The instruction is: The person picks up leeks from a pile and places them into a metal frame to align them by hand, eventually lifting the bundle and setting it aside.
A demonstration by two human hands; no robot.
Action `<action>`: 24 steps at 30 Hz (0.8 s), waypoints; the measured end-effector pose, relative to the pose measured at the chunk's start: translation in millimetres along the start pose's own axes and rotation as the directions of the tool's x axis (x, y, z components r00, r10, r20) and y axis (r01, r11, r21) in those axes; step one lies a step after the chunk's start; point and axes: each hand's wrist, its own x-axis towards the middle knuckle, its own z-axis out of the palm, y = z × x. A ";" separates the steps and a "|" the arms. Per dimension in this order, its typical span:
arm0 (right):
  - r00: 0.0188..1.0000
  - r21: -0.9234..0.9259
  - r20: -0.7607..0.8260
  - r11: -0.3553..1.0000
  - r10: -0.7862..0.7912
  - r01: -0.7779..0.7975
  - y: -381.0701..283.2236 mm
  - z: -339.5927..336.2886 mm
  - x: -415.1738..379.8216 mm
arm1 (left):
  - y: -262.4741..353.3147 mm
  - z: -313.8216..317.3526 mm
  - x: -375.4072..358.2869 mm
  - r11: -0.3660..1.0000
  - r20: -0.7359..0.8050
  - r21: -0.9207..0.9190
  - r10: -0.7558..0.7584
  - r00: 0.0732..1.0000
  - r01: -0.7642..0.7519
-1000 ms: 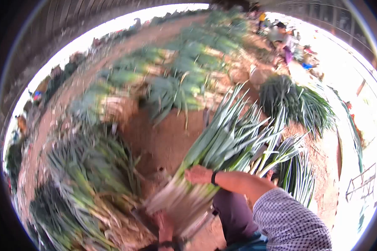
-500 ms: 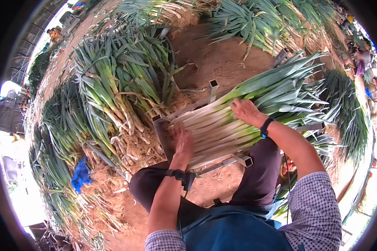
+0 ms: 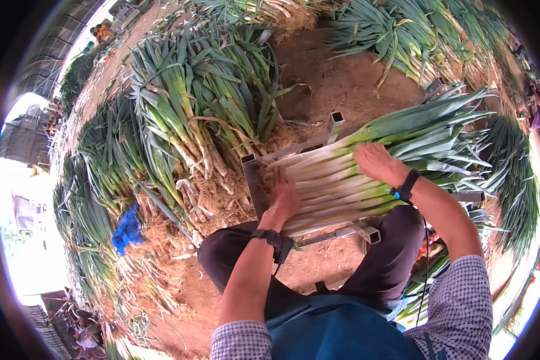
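A layer of leeks (image 3: pixel 336 195) lies side by side in a metal frame (image 3: pixel 255 186) across my knees, white stems to the left and green leaves to the right. My left hand (image 3: pixel 285 195) rests over the white root ends by the frame's left plate, its fingers stretched out. Farther right, where white turns green, my right hand (image 3: pixel 375 162) has its fingers curled and pressed together on a leek stem near the far side. Its fingertips are partly hidden.
Big bundles of leeks (image 3: pixel 192 102) with rooty ends stand on the left. More leeks (image 3: pixel 414 36) lie at the back right. A blue plastic scrap (image 3: pixel 127 231) sits among roots at the left. Square metal posts (image 3: pixel 335 126) rise from the frame.
The view has shifted, so the scene sits farther right. My right hand's fingers have curled in more tightly on the leeks. My left hand stays at the root ends.
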 end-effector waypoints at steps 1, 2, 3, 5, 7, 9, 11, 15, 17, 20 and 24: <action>0.994 0.102 -0.068 0.990 -0.086 0.093 -5.1 -25.8 11.3 | -0.3 1.0 -2.6 1.000 0.022 -0.008 -0.017 1.000 0.017; 0.976 0.198 -0.143 0.962 -0.163 0.190 -12.4 -42.3 26.7 | -3.1 3.1 -5.4 1.000 0.016 0.020 -0.020 1.000 0.020; 0.972 0.288 -0.146 0.932 -0.183 0.218 -19.1 -46.6 46.2 | -5.4 6.6 -5.4 0.999 0.008 0.047 -0.017 1.000 0.016; 0.968 0.443 -0.139 0.861 -0.210 0.250 -22.6 -56.9 77.2 | -1.2 13.1 -1.4 0.999 0.000 0.045 -0.016 1.000 0.016; 0.975 0.483 0.089 0.865 -0.202 0.135 -16.5 -84.7 84.9 | -5.2 12.0 -0.1 0.999 0.001 -0.008 -0.036 0.999 0.036; 0.958 0.472 0.251 0.882 -0.138 0.004 -3.6 -94.9 76.5 | -5.8 4.3 0.7 0.994 0.042 -0.108 -0.028 0.999 0.032; 0.942 0.420 0.334 0.898 -0.017 -0.133 24.6 -89.2 44.2 | -25.2 32.3 5.2 0.976 -0.039 -0.220 -0.006 0.999 -0.002; 0.973 0.096 -0.139 0.981 0.182 -0.170 48.2 -33.6 -15.1 | -6.3 2.2 -1.4 0.987 0.030 -0.159 0.016 0.999 -0.011; 0.960 0.033 -0.209 0.983 0.185 -0.182 44.1 -18.6 -18.9 | -4.6 3.7 -2.6 0.978 -0.002 -0.207 0.002 1.000 -0.002; 0.949 -0.095 -0.230 0.966 0.215 -0.242 37.7 17.9 -24.2 | -2.1 4.3 -0.7 0.977 -0.039 -0.212 0.006 0.999 -0.014; 0.944 -0.166 -0.226 0.946 0.240 -0.280 39.8 32.9 -31.1 | -5.8 6.7 9.9 0.969 -0.158 -0.210 0.095 0.983 -0.128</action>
